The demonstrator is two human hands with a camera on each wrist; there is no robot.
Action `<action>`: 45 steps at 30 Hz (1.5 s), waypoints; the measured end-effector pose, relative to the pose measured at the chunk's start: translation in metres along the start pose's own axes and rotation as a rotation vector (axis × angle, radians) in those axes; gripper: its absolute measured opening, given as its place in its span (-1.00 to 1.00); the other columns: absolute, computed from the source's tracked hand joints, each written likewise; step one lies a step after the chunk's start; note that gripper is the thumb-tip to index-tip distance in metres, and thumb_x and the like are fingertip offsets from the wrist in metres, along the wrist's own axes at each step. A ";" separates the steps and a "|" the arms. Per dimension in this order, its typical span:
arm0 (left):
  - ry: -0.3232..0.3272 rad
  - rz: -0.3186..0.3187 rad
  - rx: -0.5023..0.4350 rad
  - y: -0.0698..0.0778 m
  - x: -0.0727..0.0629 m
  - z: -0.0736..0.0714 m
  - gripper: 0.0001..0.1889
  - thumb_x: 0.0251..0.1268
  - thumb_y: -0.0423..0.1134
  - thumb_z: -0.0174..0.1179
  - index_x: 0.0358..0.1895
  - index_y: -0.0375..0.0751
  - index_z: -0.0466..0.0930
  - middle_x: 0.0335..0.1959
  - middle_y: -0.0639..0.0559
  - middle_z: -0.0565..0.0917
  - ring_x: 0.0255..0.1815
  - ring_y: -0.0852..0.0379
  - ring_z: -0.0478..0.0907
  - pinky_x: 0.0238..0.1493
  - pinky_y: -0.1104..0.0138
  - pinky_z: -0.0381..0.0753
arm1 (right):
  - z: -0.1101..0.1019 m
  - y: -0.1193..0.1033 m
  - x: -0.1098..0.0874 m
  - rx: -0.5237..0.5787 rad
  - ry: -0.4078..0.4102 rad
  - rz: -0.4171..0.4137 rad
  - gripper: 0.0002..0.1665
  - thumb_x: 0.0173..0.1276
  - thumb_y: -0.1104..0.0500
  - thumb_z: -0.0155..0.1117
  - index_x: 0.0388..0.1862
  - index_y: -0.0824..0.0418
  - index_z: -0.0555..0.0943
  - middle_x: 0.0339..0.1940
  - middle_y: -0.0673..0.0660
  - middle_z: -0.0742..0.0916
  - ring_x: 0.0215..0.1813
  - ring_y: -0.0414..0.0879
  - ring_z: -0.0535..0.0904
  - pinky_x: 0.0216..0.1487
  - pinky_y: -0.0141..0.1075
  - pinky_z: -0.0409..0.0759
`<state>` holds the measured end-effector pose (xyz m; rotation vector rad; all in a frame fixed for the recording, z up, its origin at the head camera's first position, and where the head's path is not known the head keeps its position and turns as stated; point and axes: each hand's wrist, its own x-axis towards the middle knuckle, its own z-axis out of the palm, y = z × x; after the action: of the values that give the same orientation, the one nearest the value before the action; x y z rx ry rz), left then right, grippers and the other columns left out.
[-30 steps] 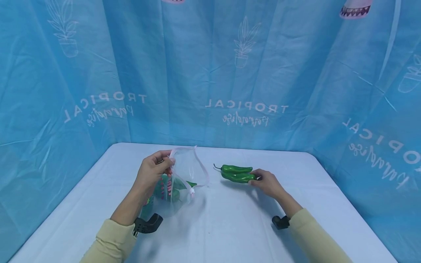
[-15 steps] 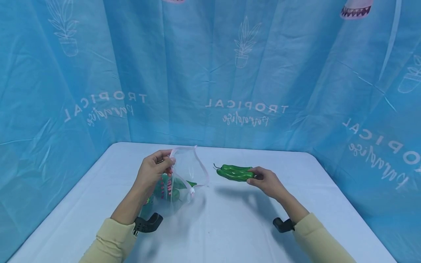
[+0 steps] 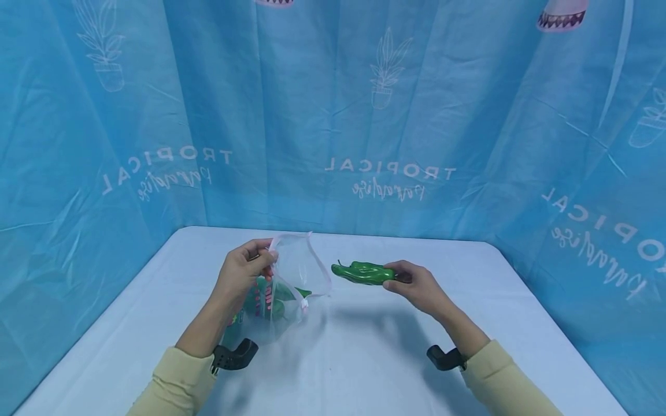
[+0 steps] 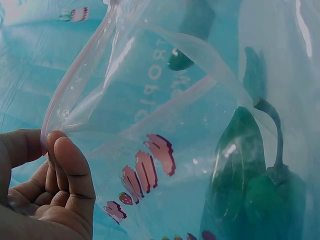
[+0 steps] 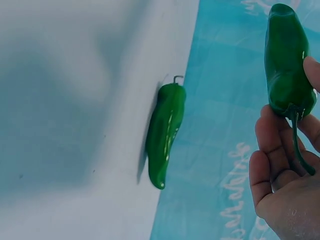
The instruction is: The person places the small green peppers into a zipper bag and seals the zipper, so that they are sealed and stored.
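My left hand (image 3: 243,264) pinches the pink-edged rim of a clear zip bag (image 3: 299,260) and holds its mouth up and apart. Inside the bag, green peppers (image 4: 237,165) show through the plastic in the left wrist view, one with a curved stem. On the right, my right hand (image 3: 418,288) grips a green pepper (image 5: 287,60) near its stem end, thumb on one side and fingers on the other. It is raised above the table, its tip toward the bag mouth and just apart from it. Behind it a second green pepper (image 5: 166,135) lies on the table.
A white-covered table (image 3: 359,358) lies under both hands. Blue printed curtains (image 3: 312,115) hang around its back and sides. Black wrist cameras, including one on the left wrist (image 3: 236,354), stick out below the hands.
My right hand has lifted the front pepper off the table and carried it left toward the bag mouth. The left hand and the bag stay almost still.
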<state>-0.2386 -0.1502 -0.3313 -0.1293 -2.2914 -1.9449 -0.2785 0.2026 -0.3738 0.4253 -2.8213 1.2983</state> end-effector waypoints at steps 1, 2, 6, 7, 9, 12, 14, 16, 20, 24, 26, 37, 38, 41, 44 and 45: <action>0.001 0.000 0.000 0.000 0.000 0.000 -0.57 0.32 -0.15 0.13 0.18 -0.27 0.43 -0.39 0.09 0.51 -0.46 0.23 0.49 -0.26 0.40 0.60 | 0.000 -0.002 0.000 0.007 -0.001 -0.003 -0.43 0.19 -0.09 0.34 0.15 0.09 0.53 -0.03 0.12 0.67 -0.08 -0.09 0.59 -0.13 -0.27 0.58; 0.000 -0.001 0.001 0.000 0.000 0.000 -0.57 0.33 -0.15 0.13 0.18 -0.27 0.43 -0.39 0.09 0.51 -0.46 0.23 0.49 -0.26 0.40 0.60 | 0.001 -0.004 0.000 0.015 -0.002 -0.004 -0.44 0.19 -0.09 0.35 0.14 0.08 0.53 -0.03 0.12 0.67 -0.08 -0.09 0.59 -0.12 -0.27 0.59; 0.003 -0.006 0.007 0.000 0.000 0.001 -0.58 0.33 -0.15 0.13 0.18 -0.25 0.43 -0.37 0.08 0.51 -0.46 0.24 0.49 -0.25 0.40 0.60 | 0.004 -0.011 0.001 0.029 -0.011 -0.018 -0.46 0.18 -0.09 0.35 0.13 0.05 0.54 -0.06 0.10 0.68 -0.08 -0.10 0.60 -0.12 -0.29 0.59; 0.005 -0.006 0.006 -0.001 0.001 0.001 -0.59 0.33 -0.15 0.13 0.18 -0.24 0.44 -0.37 0.09 0.51 -0.45 0.24 0.49 -0.25 0.40 0.60 | 0.005 -0.013 0.002 0.031 -0.011 -0.022 -0.47 0.18 -0.08 0.35 0.12 0.04 0.54 -0.07 0.09 0.68 -0.09 -0.11 0.60 -0.12 -0.29 0.59; 0.007 -0.005 0.005 -0.001 0.001 0.002 -0.60 0.33 -0.15 0.14 0.17 -0.23 0.44 -0.36 0.09 0.51 -0.45 0.24 0.49 -0.25 0.40 0.60 | 0.007 -0.018 0.003 0.033 -0.014 -0.036 -0.47 0.18 -0.08 0.35 0.12 0.04 0.55 -0.08 0.08 0.68 -0.10 -0.11 0.60 -0.13 -0.30 0.60; 0.008 -0.002 0.000 -0.001 0.001 0.003 -0.60 0.33 -0.16 0.14 0.17 -0.24 0.44 -0.35 0.10 0.51 -0.45 0.25 0.48 -0.26 0.40 0.60 | 0.010 -0.025 0.004 0.034 -0.014 -0.055 -0.49 0.18 -0.06 0.36 0.11 0.04 0.55 -0.09 0.07 0.68 -0.12 -0.11 0.60 -0.13 -0.29 0.60; 0.009 -0.005 0.002 -0.001 0.001 0.003 -0.60 0.33 -0.16 0.14 0.17 -0.24 0.44 -0.35 0.09 0.51 -0.45 0.24 0.48 -0.27 0.41 0.60 | 0.012 -0.029 0.005 0.031 -0.017 -0.069 -0.50 0.19 -0.04 0.36 0.10 0.04 0.55 -0.10 0.07 0.68 -0.13 -0.12 0.60 -0.13 -0.29 0.60; 0.010 -0.010 0.003 -0.001 0.001 0.003 -0.60 0.33 -0.16 0.14 0.17 -0.24 0.44 -0.35 0.08 0.51 -0.45 0.24 0.48 -0.27 0.41 0.60 | 0.015 -0.033 0.006 0.021 -0.017 -0.076 -0.50 0.19 -0.04 0.36 0.10 0.04 0.56 -0.10 0.06 0.68 -0.13 -0.13 0.60 -0.13 -0.29 0.60; 0.011 -0.020 0.002 -0.001 0.000 0.003 -0.60 0.33 -0.16 0.14 0.17 -0.23 0.44 -0.34 0.07 0.52 -0.44 0.24 0.49 -0.27 0.43 0.59 | 0.021 -0.041 0.008 0.009 -0.015 -0.080 -0.51 0.18 -0.03 0.36 0.09 0.02 0.56 -0.10 0.04 0.69 -0.13 -0.15 0.60 -0.13 -0.28 0.60; 0.007 -0.018 -0.004 -0.001 0.001 0.003 -0.59 0.32 -0.16 0.15 0.17 -0.25 0.43 -0.35 0.09 0.52 -0.45 0.24 0.49 -0.27 0.43 0.60 | 0.027 -0.049 0.009 0.004 -0.018 -0.089 -0.54 0.18 -0.01 0.37 0.07 0.03 0.57 -0.13 0.02 0.69 -0.15 -0.16 0.60 -0.13 -0.27 0.61; 0.005 -0.013 -0.006 -0.002 0.001 0.004 -0.59 0.32 -0.17 0.15 0.18 -0.25 0.43 -0.36 0.10 0.51 -0.45 0.24 0.49 -0.27 0.42 0.60 | 0.029 -0.052 0.010 0.001 -0.021 -0.092 -0.54 0.18 0.00 0.37 0.07 0.04 0.58 -0.15 0.01 0.69 -0.16 -0.17 0.60 -0.12 -0.27 0.61; 0.001 -0.012 -0.007 0.000 0.001 0.004 -0.59 0.31 -0.16 0.16 0.17 -0.23 0.44 -0.37 0.11 0.51 -0.45 0.24 0.50 -0.24 0.40 0.60 | 0.039 -0.067 0.013 -0.019 -0.045 -0.117 -0.49 0.18 -0.01 0.37 0.11 0.09 0.56 -0.12 0.00 0.70 -0.11 -0.16 0.63 -0.05 -0.21 0.63; -0.001 -0.012 -0.007 0.000 0.001 0.004 -0.59 0.31 -0.16 0.16 0.17 -0.23 0.44 -0.37 0.10 0.51 -0.45 0.23 0.50 -0.24 0.40 0.60 | 0.040 -0.069 0.013 -0.025 -0.045 -0.119 -0.50 0.18 -0.01 0.37 0.11 0.07 0.57 -0.12 0.00 0.69 -0.11 -0.16 0.63 -0.05 -0.21 0.63; -0.006 -0.012 -0.007 0.000 0.001 0.004 -0.58 0.31 -0.15 0.16 0.18 -0.23 0.44 -0.36 0.10 0.50 -0.45 0.23 0.49 -0.24 0.39 0.60 | 0.043 -0.073 0.013 -0.046 -0.044 -0.127 -0.51 0.18 -0.01 0.37 0.10 0.06 0.58 -0.11 -0.01 0.69 -0.09 -0.16 0.64 -0.05 -0.21 0.63; -0.008 -0.010 -0.010 0.000 0.001 0.004 -0.58 0.31 -0.15 0.16 0.17 -0.24 0.44 -0.36 0.10 0.50 -0.45 0.24 0.49 -0.24 0.39 0.60 | 0.046 -0.077 0.014 -0.064 -0.047 -0.139 -0.51 0.18 -0.02 0.37 0.10 0.06 0.58 -0.12 -0.02 0.69 -0.09 -0.16 0.64 -0.06 -0.21 0.63; -0.009 -0.007 -0.012 0.000 0.001 0.004 -0.59 0.31 -0.16 0.16 0.17 -0.24 0.44 -0.36 0.10 0.50 -0.45 0.24 0.49 -0.24 0.39 0.60 | 0.046 -0.078 0.014 -0.067 -0.049 -0.144 -0.51 0.18 -0.02 0.36 0.10 0.07 0.58 -0.12 -0.02 0.69 -0.09 -0.16 0.64 -0.06 -0.21 0.63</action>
<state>-0.2395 -0.1464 -0.3318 -0.1319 -2.2895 -1.9659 -0.2682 0.1163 -0.3448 0.6531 -2.8032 1.1795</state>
